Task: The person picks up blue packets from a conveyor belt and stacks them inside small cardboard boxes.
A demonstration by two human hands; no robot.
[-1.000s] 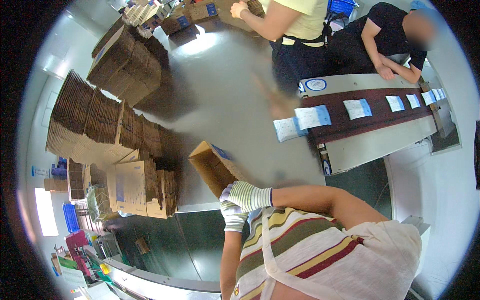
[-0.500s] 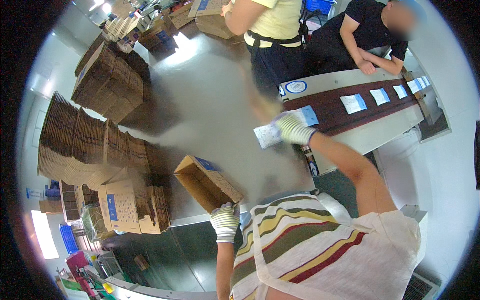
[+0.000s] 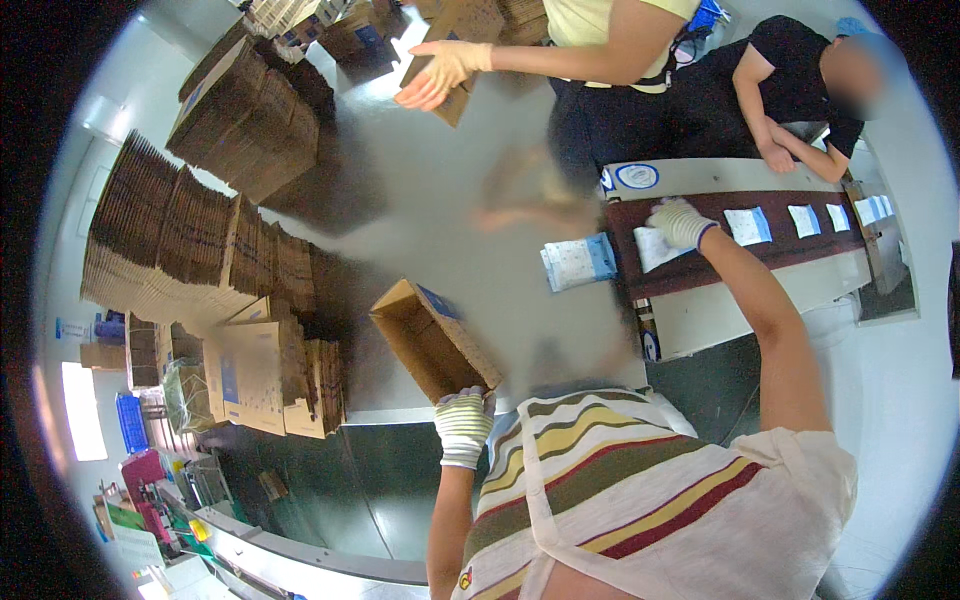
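We see tall stacks of flattened brown cartons along the left, some bearing blue rectangular marks. On the grey table lies an open brown box, tilted, with a blue patch on one flap. Right of it runs a dark belt carrying a row of small white packets with blue ends; a larger white-and-blue packet lies on the table just beside the belt's left end. A round blue-rimmed label sits on the belt's pale frame.

Our right arm stretches forward, and the gloved right hand rests curled on a white packet at the belt's left end; we cannot tell if it grips. Our left arm is bent close in, and the gloved left hand closes on the box's near corner.
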